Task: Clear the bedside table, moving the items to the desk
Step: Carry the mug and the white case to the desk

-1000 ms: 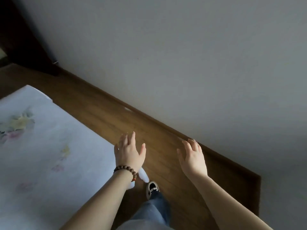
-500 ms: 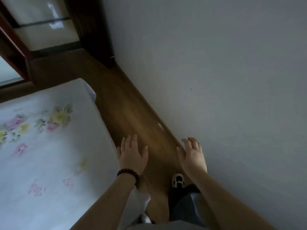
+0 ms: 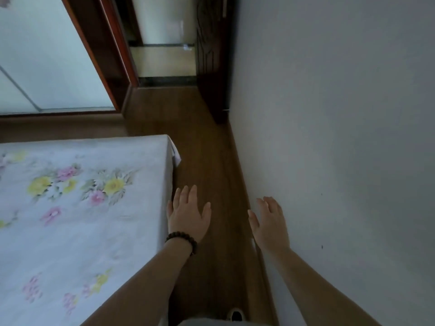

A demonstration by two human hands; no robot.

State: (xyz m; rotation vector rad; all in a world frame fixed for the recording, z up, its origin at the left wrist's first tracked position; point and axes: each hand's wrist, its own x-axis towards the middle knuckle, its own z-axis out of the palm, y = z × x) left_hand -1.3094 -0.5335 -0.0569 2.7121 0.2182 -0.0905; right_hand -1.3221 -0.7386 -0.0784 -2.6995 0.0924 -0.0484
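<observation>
- Reaching forward over a narrow strip of wooden floor, both hands are empty with fingers spread loosely; the left hand hangs just beside the bed's edge, the right hand close to the wall.
- The left wrist wears a dark beaded bracelet.
- The bed, covered in a pale sheet printed with yellow and pink flowers, lines the left of the strip; its far corner ends short of a dark wood-framed doorway.
- The floor strip runs open between bed and wall up to that doorway, with a dark wooden door standing against the wall at the far end.
- A shoe tip shows at the bottom edge.
- No bedside counter or desk is in view, and no writing can be read.
</observation>
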